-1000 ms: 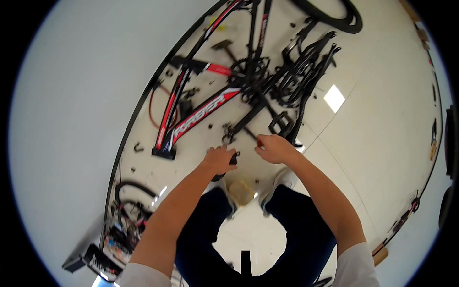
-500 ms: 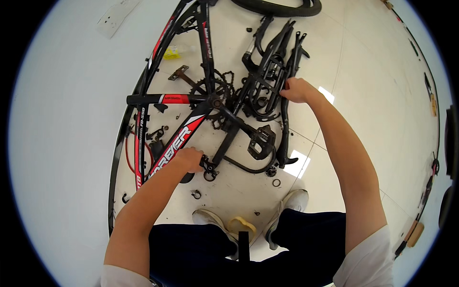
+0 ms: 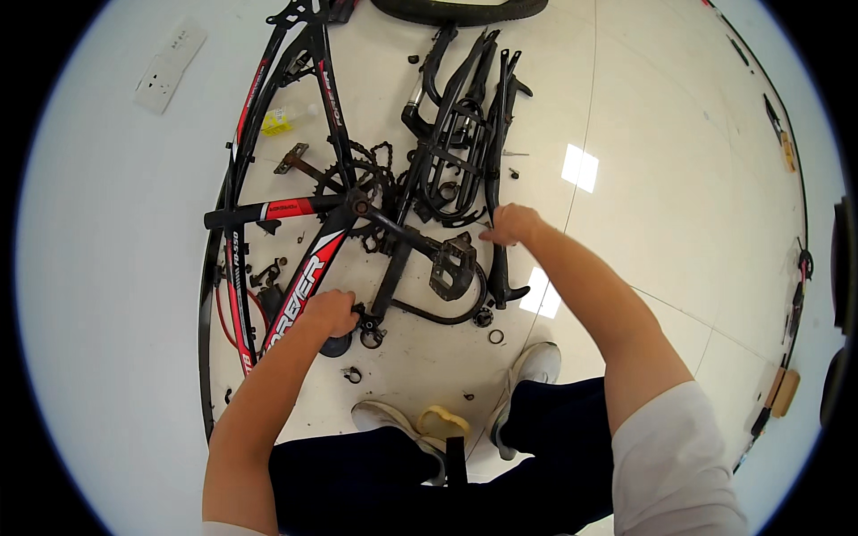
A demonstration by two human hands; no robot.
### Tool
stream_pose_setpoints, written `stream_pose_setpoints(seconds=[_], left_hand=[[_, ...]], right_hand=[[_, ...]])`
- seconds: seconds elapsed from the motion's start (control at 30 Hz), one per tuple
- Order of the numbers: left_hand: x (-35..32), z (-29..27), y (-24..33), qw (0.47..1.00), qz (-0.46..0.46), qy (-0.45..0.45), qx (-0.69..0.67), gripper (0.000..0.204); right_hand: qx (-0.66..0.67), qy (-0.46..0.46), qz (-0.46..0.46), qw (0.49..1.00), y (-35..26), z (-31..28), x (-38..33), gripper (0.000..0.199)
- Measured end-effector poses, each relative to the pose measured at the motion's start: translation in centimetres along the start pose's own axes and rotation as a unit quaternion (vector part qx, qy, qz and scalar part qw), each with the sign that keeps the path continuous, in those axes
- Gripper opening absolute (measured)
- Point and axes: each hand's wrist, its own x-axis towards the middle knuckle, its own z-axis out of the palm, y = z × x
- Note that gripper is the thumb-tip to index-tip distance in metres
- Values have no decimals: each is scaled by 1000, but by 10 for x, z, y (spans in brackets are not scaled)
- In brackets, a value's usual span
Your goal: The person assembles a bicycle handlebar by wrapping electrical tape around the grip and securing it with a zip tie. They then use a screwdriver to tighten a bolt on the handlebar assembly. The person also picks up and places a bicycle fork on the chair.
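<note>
The left hand (image 3: 332, 311) gripped the frame (image 3: 299, 286) low on its down tube; the right hand (image 3: 509, 223), fingers narrowed, pinched a fork (image 3: 497, 179) right of it. Loose forks could topple and pinch fingers.

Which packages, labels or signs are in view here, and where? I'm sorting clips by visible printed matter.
White wall plate: upper left, flat rectangle with dark sockets.
Yellow package: small, on the floor beside the frame's upper part.
Bicycle frame decal: red panel with white lettering, next to the left hand.
No screens.
</note>
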Motion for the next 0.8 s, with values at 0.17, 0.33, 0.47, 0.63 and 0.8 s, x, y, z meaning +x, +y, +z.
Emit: stream_pose_setpoints(seconds=[0.17, 0.33, 0.47, 0.63, 0.8], left_hand=[[-2, 6, 11, 999, 18, 31, -19, 38], [-2, -5, 7, 998, 14, 46, -42, 38], [-1, -19, 16, 994, 8, 71, -82, 38], [7, -16, 31, 996, 26, 65, -63, 35], [9, -18, 48, 996, 40, 53, -55, 34]], right_hand=[[53, -1, 62, 997, 8, 11, -5, 34], [117, -124, 20, 985, 59, 6, -2, 47], [135, -100, 18, 986, 97, 21, -20, 44], [27, -96, 3, 995, 132, 38, -18, 34], [10, -164, 36, 986, 131, 9, -10, 25]])
